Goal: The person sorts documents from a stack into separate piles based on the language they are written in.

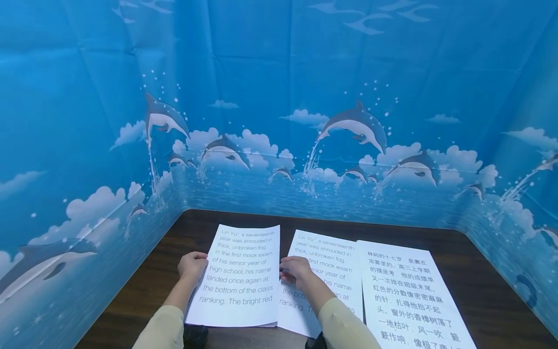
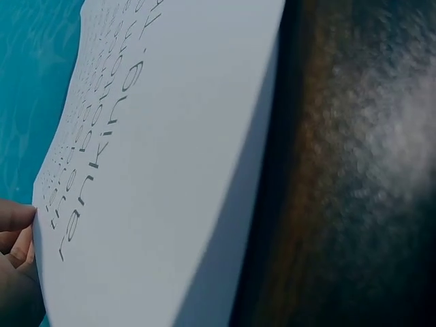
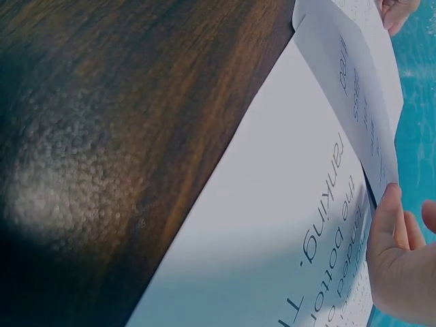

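Observation:
A white sheet of paper (image 1: pixel 244 276) printed in English lies at the left, its side edges raised a little. My left hand (image 1: pixel 193 265) pinches its left edge; the left wrist view shows the thumb and curled fingers (image 2: pixel 17 238) at that edge. On the opposite side my right hand (image 1: pixel 301 274) pinches the right edge, and in the right wrist view the fingertips (image 3: pixel 390 194) meet the lifted paper. Beneath the right hand and forearm is a second English sheet (image 1: pixel 320 247), partly covered by them.
Farther right lies a sheet with Chinese text (image 1: pixel 410 291), beside the second English sheet. All rest on a dark wood-grain table (image 1: pixel 148 286). A blue curtain (image 1: pixel 261 87) printed with dolphins and clouds surrounds the table at the back and sides.

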Demonstrator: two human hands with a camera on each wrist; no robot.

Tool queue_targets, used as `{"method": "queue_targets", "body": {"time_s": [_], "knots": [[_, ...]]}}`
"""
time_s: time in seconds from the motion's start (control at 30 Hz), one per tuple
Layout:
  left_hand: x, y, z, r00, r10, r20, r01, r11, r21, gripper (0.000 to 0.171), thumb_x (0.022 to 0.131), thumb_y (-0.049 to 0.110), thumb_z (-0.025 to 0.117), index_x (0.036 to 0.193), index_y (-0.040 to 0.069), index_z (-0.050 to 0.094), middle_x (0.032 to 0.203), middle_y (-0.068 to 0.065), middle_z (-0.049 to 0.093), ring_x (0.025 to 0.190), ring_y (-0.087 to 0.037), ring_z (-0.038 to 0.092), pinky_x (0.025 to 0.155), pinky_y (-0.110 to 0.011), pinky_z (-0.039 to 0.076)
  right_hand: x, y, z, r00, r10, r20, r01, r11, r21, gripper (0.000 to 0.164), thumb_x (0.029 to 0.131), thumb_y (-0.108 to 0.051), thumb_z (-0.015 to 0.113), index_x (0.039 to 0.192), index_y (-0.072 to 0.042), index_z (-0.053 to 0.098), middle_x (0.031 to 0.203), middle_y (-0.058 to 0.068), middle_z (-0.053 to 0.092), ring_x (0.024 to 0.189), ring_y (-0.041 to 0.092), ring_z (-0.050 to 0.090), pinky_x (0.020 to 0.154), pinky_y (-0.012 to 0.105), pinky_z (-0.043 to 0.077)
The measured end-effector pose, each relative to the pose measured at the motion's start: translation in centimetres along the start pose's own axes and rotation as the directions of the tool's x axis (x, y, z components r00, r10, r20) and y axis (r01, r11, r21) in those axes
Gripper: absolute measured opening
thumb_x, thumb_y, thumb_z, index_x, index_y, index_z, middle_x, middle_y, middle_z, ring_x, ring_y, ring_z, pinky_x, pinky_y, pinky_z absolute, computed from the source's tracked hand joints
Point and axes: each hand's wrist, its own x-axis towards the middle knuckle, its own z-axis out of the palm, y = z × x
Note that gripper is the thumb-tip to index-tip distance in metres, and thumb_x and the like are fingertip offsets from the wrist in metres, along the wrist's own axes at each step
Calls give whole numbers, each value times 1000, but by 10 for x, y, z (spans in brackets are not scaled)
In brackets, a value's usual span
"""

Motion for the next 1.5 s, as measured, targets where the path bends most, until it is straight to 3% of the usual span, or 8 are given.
{"method": "queue_targets", "body": {"time_s": [0.43, 0.6, 0.73, 0.87, 1.17, 1.5], "knots": [[5, -3, -1, 1000, -3, -18, 4, 1000, 9, 23, 80, 8, 52, 98, -5, 58, 95, -23, 53, 81, -32, 50, 55, -30, 38, -4, -3, -4, 1000, 23, 15, -23, 1000, -17, 27, 80, -8, 55, 105, 1, 54, 86, 14, 57, 69, 21, 58, 56, 24, 48], [28, -25, 11, 998, 0, -69, 5, 997, 74, 19, 83, 12, 52, 97, 0, 59, 95, -20, 55, 80, -30, 51, 66, -39, 41, -2, -2, -7, 1000, 17, 4, -17, 1000, -11, 29, 79, -10, 57, 105, 1, 55, 86, 13, 58, 71, 22, 59, 56, 24, 48], [51, -49, 23, 993, 25, -115, -13, 994, 110, 18, 82, 14, 53, 94, 4, 60, 93, -17, 56, 79, -28, 51, 65, -39, 41, -2, -1, -10, 1000, 8, 3, -8, 1000, -3, 31, 78, -10, 57, 107, 2, 54, 87, 13, 58, 73, 23, 59, 58, 26, 49], [61, -58, 30, 992, 35, -121, -24, 996, 91, 18, 81, 16, 54, 94, 4, 59, 91, -16, 55, 78, -28, 51, 64, -39, 41, -2, -2, -13, 1000, 16, -6, -16, 1000, -14, 31, 78, -10, 57, 107, 2, 54, 87, 12, 58, 74, 23, 59, 59, 26, 49], [60, -50, 37, 997, 39, -66, -34, 996, 77, 20, 82, 21, 55, 96, 6, 58, 90, -13, 55, 77, -25, 51, 64, -35, 42, -1, -6, -24, 999, 29, -41, -30, 1000, -4, 31, 79, -10, 57, 108, 1, 54, 88, 13, 58, 74, 24, 59, 59, 27, 49], [62, -45, 55, 1000, 21, -5, -21, 998, 51, 27, 80, 28, 59, 99, 10, 54, 91, -10, 54, 74, -21, 55, 61, -31, 46, -5, -11, -41, 1000, -1, -24, 1, 1000, 6, 34, 80, -12, 56, 111, 3, 53, 94, 15, 57, 81, 27, 58, 61, 29, 49]]}}
